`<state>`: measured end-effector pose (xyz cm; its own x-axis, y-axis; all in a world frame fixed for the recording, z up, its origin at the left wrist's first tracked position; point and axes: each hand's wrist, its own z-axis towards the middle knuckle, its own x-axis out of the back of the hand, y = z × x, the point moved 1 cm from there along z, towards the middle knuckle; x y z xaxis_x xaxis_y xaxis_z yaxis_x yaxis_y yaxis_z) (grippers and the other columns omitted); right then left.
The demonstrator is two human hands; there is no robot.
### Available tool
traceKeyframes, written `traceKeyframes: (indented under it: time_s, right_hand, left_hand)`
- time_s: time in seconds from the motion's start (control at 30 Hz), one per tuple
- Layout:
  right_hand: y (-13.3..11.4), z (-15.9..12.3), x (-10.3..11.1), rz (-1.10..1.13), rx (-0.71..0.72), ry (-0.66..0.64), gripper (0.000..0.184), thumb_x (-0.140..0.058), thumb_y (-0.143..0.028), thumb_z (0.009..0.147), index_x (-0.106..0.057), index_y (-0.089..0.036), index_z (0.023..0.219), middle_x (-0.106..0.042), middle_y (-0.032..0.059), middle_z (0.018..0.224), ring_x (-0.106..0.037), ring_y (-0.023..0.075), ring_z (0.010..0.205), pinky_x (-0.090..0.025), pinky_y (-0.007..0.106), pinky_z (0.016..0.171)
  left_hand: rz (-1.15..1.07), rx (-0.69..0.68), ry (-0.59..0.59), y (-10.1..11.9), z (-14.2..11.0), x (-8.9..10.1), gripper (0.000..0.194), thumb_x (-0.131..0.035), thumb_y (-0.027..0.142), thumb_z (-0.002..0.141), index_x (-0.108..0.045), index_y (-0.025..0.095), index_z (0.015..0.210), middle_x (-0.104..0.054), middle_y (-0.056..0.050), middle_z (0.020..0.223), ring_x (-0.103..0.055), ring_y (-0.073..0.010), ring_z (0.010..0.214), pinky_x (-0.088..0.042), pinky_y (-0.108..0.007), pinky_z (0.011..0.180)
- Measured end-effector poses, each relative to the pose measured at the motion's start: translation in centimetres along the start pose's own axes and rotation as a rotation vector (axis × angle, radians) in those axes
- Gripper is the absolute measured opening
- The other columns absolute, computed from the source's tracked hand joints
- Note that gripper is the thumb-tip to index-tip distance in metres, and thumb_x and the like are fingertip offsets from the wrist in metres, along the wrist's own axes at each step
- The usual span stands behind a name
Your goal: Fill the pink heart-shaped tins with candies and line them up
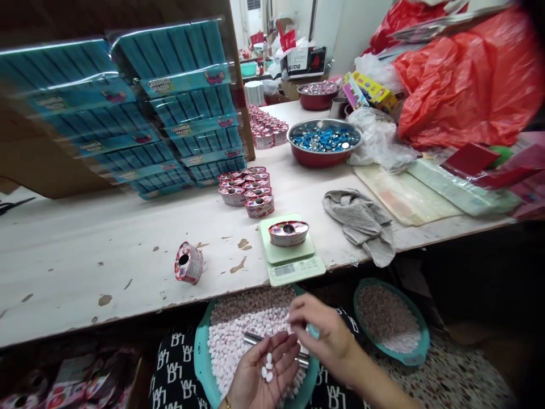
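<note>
Palm-up left hand (282,363) carries several white pieces (269,376) above a basin (199,352), while the curled right hand (321,328), contents unclear, hovers beside it, apparently portioning, the next move calling for a light pinch.

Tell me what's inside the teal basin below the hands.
Pale candies fill the teal basin, a metal cylinder on them, its middle covered by the left hand. Anything under the candies is hidden.

Below the green scale (293,257), the left hand (277,362) lies palm up, lightly cupped, fingers side by side; the right hand (322,328) hangs nearer the scale, palm down, fingers curled toward the thumb, perhaps pinched, though blurred; the bare right forearm (374,376) slants away from the scale
</note>
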<state>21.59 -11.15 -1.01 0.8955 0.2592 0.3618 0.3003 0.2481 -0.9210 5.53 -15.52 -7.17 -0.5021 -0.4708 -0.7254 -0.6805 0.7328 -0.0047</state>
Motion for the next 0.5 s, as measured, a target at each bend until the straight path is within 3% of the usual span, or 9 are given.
traceKeyframes:
  time_s: [0.13, 0.3, 0.4, 0.5]
  right_hand:
    - [-1.9, 5.6, 5.4, -0.183, 0.141, 0.163, 0.015, -0.049, -0.011, 0.074, -0.059, -0.019, 0.082, -0.056, 0.0033, 0.088, -0.054, 0.011, 0.08, -0.044, 0.025, 0.072]
    - [-1.7, 10.8, 7.5, -0.386, 0.231, 0.183, 0.015, -0.049, -0.013, 0.075, -0.061, -0.018, 0.08, -0.059, 0.003, 0.087, -0.055, 0.0113, 0.08, -0.045, 0.027, 0.074]
    - [-1.6, 11.4, 7.9, -0.43, 0.259, 0.217, 0.015, -0.049, -0.013, 0.076, -0.062, -0.018, 0.082, -0.06, 0.0033, 0.085, -0.056, 0.0116, 0.078, -0.045, 0.027, 0.072]
    - [-2.8, 9.3, 7.1, -0.385, 0.259, 0.223, 0.018, -0.048, -0.014, 0.077, -0.061, -0.02, 0.087, -0.06, 0.0039, 0.09, -0.055, 0.0126, 0.084, -0.046, 0.029, 0.075]
  left_hand:
    - [0.002, 0.023, -0.052, 0.6, -0.1, 0.5, 0.029, -0.048, 0.024, 0.079, -0.063, 0.004, 0.095, -0.064, -0.014, 0.103, -0.054, -0.0247, 0.104, -0.037, -0.034, 0.094]
    - [-0.009, 0.004, -0.074, 1.0, -0.2, 1.5, 0.028, -0.048, 0.024, 0.08, -0.063, 0.005, 0.095, -0.065, -0.013, 0.101, -0.055, -0.0242, 0.103, -0.037, -0.035, 0.094]
    - [-0.013, -0.03, -0.054, 1.3, -0.4, 1.8, 0.028, -0.049, 0.025, 0.08, -0.063, 0.006, 0.094, -0.064, -0.013, 0.102, -0.054, -0.0241, 0.104, -0.038, -0.035, 0.093]
    - [0.008, -0.047, -0.005, 1.5, -0.7, 1.6, 0.026, -0.049, 0.025, 0.079, -0.063, 0.006, 0.092, -0.066, -0.013, 0.097, -0.058, -0.024, 0.097, -0.043, -0.034, 0.086]
